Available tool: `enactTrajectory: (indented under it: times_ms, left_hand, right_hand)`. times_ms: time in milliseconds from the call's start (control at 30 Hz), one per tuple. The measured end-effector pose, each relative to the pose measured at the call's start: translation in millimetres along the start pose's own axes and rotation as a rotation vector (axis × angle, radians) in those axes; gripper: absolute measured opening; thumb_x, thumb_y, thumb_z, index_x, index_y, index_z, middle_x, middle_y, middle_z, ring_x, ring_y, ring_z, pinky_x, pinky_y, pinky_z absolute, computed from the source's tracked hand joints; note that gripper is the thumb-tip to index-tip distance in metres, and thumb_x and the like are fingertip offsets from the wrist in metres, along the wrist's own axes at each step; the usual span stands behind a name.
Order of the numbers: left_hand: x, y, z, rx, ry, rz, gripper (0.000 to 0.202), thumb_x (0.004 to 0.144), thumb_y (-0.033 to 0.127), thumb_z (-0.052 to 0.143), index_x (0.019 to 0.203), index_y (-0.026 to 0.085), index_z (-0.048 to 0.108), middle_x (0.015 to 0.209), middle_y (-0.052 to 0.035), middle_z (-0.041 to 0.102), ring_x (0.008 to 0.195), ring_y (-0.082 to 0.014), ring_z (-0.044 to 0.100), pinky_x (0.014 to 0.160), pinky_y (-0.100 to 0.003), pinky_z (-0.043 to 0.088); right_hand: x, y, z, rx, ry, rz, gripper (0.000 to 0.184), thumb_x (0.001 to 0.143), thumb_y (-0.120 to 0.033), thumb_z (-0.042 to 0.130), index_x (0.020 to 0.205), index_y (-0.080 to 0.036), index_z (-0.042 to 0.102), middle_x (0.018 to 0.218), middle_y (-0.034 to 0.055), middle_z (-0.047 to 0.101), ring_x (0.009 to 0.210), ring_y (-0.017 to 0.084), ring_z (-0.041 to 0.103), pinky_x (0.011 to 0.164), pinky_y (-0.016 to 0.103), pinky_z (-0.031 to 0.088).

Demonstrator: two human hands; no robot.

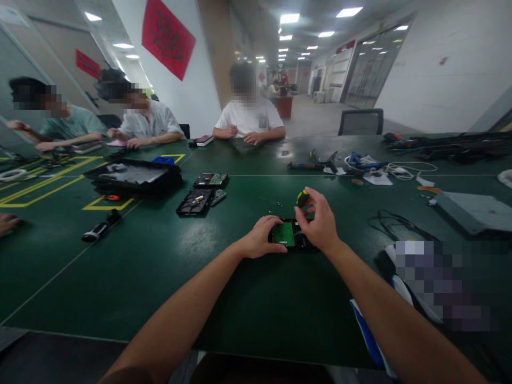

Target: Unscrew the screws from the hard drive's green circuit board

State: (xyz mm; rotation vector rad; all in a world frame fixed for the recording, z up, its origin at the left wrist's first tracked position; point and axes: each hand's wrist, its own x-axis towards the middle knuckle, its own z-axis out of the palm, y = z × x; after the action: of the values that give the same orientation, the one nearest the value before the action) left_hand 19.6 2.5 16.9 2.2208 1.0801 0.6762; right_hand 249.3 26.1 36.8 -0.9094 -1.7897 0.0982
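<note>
A black hard drive with a green circuit board [284, 233] lies on the green table in front of me. My left hand [262, 237] grips its left end, with the thumb along the near edge and the fingers on the far edge. Above the drive's right part, my right hand [320, 218] holds a screwdriver [303, 199] by its yellow and black handle. The handle leans to the right at the top; the fingers hide the shaft and tip. A few tiny metal bits, perhaps screws [280, 204], lie just beyond the drive.
Opened drives [196, 201] lie left of centre, near a black tray [134, 176]. A black electric screwdriver-like tool [100, 226] lies further left. Cables [404, 224] and a grey metal case [476, 210] are at right. Across the table sits a person in a white shirt [250, 120]; others sit at left.
</note>
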Motion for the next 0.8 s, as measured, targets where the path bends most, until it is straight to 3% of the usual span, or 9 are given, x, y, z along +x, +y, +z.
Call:
enactTrajectory:
  times_ms: [300,533,800]
  left_hand:
    - [0.6,-2.1,0.1,-0.009,-0.002,0.003,0.086,0.07,0.055,0.087,0.142,0.022,0.053,0.146,-0.0151,0.051,0.14,-0.0367,0.043,0.119,-0.055,0.037]
    - [0.2,0.1,-0.9,-0.014,0.0,0.0,0.085,0.071,0.054,0.087,0.142,0.022,0.053,0.146,-0.0153,0.051,0.14,-0.0362,0.044,0.118,-0.055,0.037]
    - [0.7,-2.5,1.5,-0.005,0.013,0.005,0.084,0.07,0.054,0.087,0.14,0.022,0.054,0.146,-0.0157,0.051,0.14,-0.0363,0.044,0.118,-0.055,0.037]
  right_hand:
    - [1.6,0.1,-2.6,-0.016,0.003,-0.023,0.058,0.092,-0.032,0.068,0.145,-0.029,0.043,0.124,0.0117,0.057,0.084,0.022,0.067,0.062,0.039,0.065]
    - [0.3,-1.4,-2.0,-0.009,0.003,-0.002,0.06,0.094,-0.028,0.064,0.149,-0.029,0.04,0.134,0.0132,0.057,0.095,0.025,0.068,0.073,0.043,0.067]
    - [1.7,-0.2,-2.1,-0.027,0.004,-0.015,0.059,0.094,-0.032,0.064,0.149,-0.03,0.041,0.126,0.0121,0.059,0.091,0.024,0.067,0.066,0.041,0.066]
